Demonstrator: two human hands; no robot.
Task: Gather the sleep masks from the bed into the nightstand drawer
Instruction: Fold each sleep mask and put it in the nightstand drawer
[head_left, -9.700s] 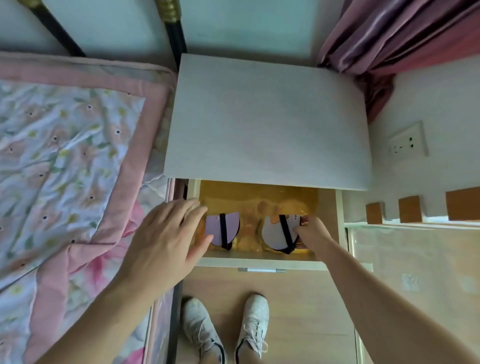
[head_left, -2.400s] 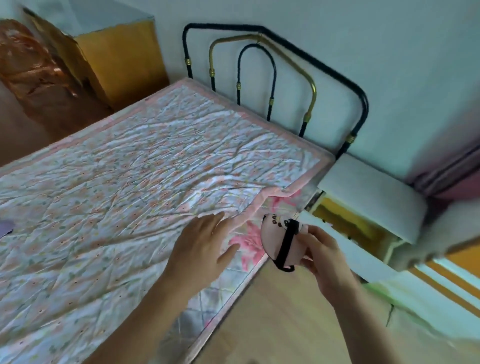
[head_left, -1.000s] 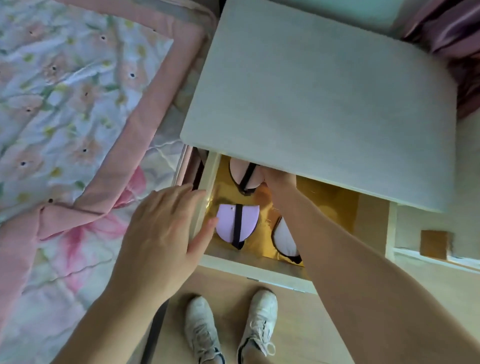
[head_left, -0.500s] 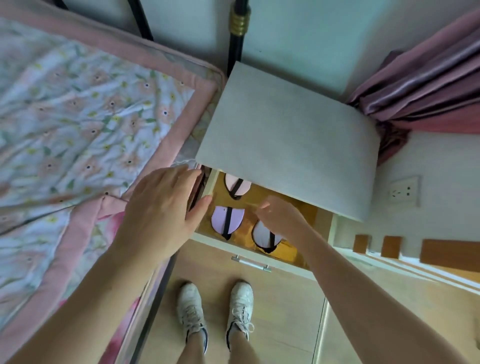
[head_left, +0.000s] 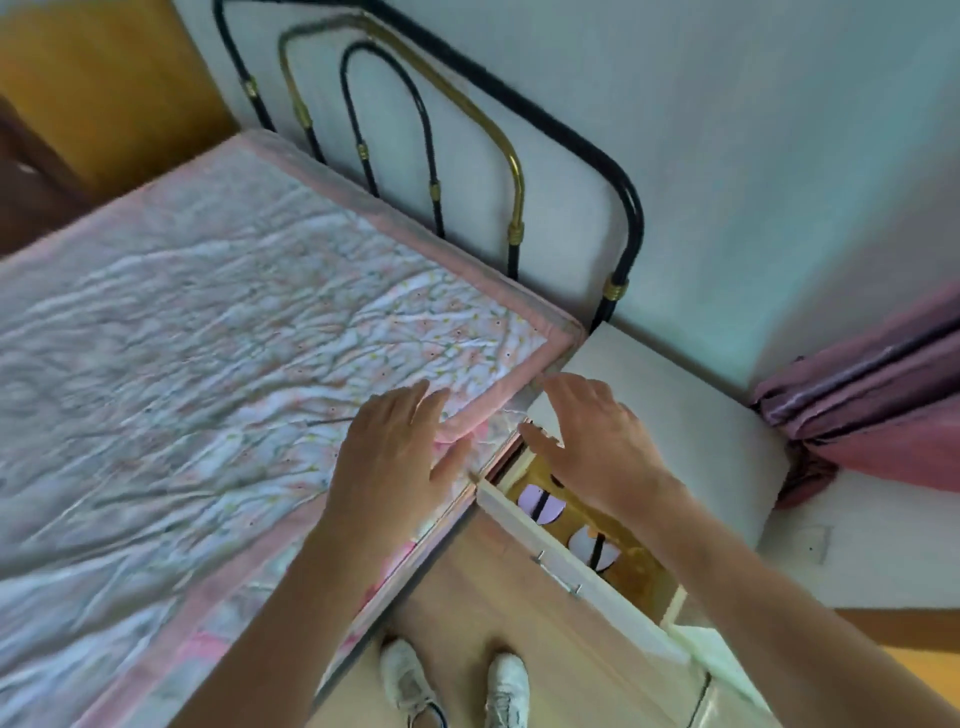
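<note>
The nightstand drawer (head_left: 524, 525) stands pulled out beside the bed (head_left: 218, 364). Inside it lie a lilac sleep mask (head_left: 540, 502) and a pale pink-white sleep mask (head_left: 595, 550), each with a black strap. A third mask put in the back of the drawer is hidden under my right arm. My right hand (head_left: 592, 441) hovers empty above the drawer's back corner, fingers relaxed and spread. My left hand (head_left: 400, 457) rests flat on the quilt's pink border at the bed's edge. No mask shows on the visible part of the bed.
The white nightstand top (head_left: 675, 431) overhangs the drawer. A black and brass metal headboard (head_left: 467, 145) stands against the wall. Pink curtains (head_left: 883, 395) hang at the right. My white shoes (head_left: 457, 686) stand on the wooden floor below the drawer front.
My right hand has come up out of the drawer, empty, leaving the masks inside. My head has turned left toward the bed. My left hand has shifted from the drawer's side onto the quilt.
</note>
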